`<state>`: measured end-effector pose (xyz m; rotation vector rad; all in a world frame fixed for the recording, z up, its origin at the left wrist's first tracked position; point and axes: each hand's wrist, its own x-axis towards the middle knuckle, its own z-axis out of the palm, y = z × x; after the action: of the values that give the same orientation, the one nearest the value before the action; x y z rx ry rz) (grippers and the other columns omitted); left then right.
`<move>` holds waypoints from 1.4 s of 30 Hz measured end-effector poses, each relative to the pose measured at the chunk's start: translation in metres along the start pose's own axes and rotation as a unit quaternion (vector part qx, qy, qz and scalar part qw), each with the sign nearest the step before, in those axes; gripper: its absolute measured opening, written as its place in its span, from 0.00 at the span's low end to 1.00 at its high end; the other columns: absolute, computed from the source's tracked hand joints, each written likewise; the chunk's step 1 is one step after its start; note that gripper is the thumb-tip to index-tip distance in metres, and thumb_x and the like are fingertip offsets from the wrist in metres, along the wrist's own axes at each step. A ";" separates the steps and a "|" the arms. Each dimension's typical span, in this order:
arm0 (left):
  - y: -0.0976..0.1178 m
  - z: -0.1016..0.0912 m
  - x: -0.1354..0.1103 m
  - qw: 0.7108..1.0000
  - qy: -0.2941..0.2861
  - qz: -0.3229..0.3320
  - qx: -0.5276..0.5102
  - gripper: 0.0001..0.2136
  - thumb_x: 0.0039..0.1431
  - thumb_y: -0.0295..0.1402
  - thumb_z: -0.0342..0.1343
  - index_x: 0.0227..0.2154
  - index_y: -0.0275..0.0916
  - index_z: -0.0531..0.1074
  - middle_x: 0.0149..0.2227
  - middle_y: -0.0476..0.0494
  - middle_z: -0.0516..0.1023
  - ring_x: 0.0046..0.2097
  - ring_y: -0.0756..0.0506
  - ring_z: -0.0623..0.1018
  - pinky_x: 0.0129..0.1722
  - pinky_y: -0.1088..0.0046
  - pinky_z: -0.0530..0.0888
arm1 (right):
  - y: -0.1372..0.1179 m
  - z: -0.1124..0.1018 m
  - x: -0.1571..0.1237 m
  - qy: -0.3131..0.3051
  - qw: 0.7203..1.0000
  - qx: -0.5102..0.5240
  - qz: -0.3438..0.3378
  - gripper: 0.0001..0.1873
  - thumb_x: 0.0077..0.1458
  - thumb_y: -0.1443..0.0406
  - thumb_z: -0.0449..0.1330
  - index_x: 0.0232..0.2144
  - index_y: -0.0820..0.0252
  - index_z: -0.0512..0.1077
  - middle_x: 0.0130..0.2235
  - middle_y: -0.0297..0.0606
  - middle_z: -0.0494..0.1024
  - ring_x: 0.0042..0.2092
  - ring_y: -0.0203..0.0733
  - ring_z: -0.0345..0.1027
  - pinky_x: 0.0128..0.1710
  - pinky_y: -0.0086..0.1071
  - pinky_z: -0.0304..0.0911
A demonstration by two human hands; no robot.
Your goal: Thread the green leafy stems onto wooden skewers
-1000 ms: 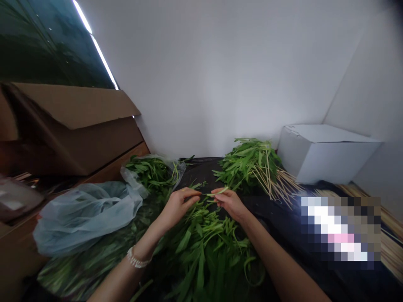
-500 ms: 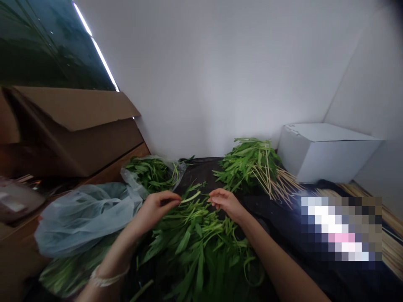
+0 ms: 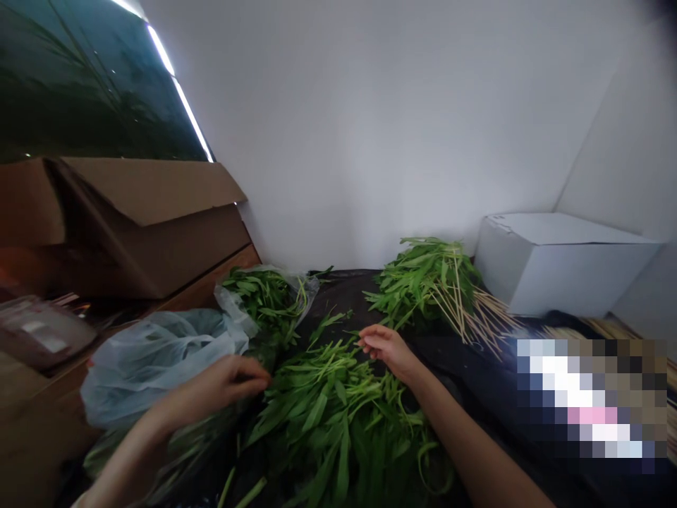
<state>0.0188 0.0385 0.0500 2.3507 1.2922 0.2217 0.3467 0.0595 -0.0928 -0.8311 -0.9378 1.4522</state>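
My right hand [image 3: 388,349] is closed in a pinch on the tip of a thin green stem [image 3: 349,332], above a heap of long-leaved greens, like water spinach [image 3: 328,409]. Left of the heap, my left hand [image 3: 240,379] is slightly blurred, its fingers loosely curved and nothing visible in them. Below it lie loose cut stem pieces [image 3: 252,492] on the dark sheet [image 3: 341,288]. Behind it a crumpled translucent plastic bag [image 3: 159,360] stands near leafy greens [image 3: 269,293] in clear plastic.
At the back right lies a bunch of similar greens [image 3: 417,271] with thin pale sticks [image 3: 484,310] beside a white box [image 3: 582,275]. An open cardboard box [image 3: 174,247] stands on the left near a clear plastic container [image 3: 47,331]. A white wall rises behind.
My left hand has moved down and left, away from the heap; the pale stem at its fingers is gone from there. Another stem piece shows at the lower left. My right hand stays nearly in place.
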 end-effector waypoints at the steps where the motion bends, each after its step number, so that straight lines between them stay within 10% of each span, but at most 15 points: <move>1: 0.002 0.002 0.023 0.999 -0.032 0.015 -0.011 0.15 0.57 0.43 0.53 0.29 0.40 0.80 0.30 0.48 0.81 0.33 0.46 0.77 0.34 0.75 0.73 | 0.000 -0.001 0.001 0.000 1.000 0.001 0.000 0.14 0.39 0.58 0.69 0.30 0.59 0.77 0.30 0.37 0.80 0.28 0.34 0.67 0.26 0.27 0.56; 9: -0.031 0.048 0.177 0.952 0.112 -0.111 0.260 0.14 0.60 0.29 0.52 0.48 0.35 0.73 0.52 0.33 0.74 0.55 0.40 0.72 0.54 0.66 0.68 | 0.001 -0.006 0.004 0.004 1.000 0.001 -0.010 0.13 0.41 0.58 0.68 0.30 0.59 0.76 0.30 0.36 0.80 0.29 0.34 0.67 0.26 0.26 0.56; 21: -0.052 0.037 0.201 0.922 0.074 -0.216 0.314 0.15 0.61 0.29 0.53 0.50 0.39 0.70 0.47 0.36 0.76 0.47 0.39 0.76 0.44 0.62 0.74 | -0.002 -0.002 0.002 0.007 1.000 -0.014 0.007 0.13 0.41 0.58 0.68 0.30 0.59 0.76 0.30 0.36 0.79 0.29 0.34 0.67 0.26 0.26 0.56; 28: 0.007 0.032 0.173 0.930 0.197 -0.085 0.299 0.22 0.59 0.26 0.47 0.55 0.47 0.69 0.46 0.42 0.79 0.47 0.41 0.76 0.44 0.69 0.71 | 0.000 -0.002 0.004 0.016 0.999 0.028 0.014 0.17 0.39 0.55 0.70 0.29 0.60 0.76 0.29 0.37 0.79 0.27 0.34 0.67 0.25 0.26 0.56; 33: 0.052 0.066 0.137 0.909 0.232 0.253 0.237 0.17 0.62 0.24 0.46 0.47 0.42 0.75 0.39 0.44 0.81 0.41 0.43 0.73 0.42 0.68 0.69 | -0.006 -0.007 0.008 0.035 0.989 0.126 0.070 0.26 0.48 0.45 0.61 0.37 0.60 0.76 0.33 0.39 0.79 0.26 0.32 0.66 0.21 0.24 0.54; 42: 0.037 0.090 0.101 0.847 0.223 0.392 0.283 0.17 0.67 0.27 0.44 0.55 0.44 0.68 0.46 0.44 0.79 0.46 0.43 0.72 0.42 0.66 0.64 | -0.015 -0.013 0.007 0.050 0.980 0.188 0.049 0.18 0.45 0.56 0.69 0.37 0.57 0.74 0.32 0.33 0.77 0.22 0.27 0.59 0.18 0.22 0.48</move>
<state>0.1337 0.0783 -0.0204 3.4009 0.4840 0.7641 0.3643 0.0680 -0.0852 -0.6682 -0.5284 1.5931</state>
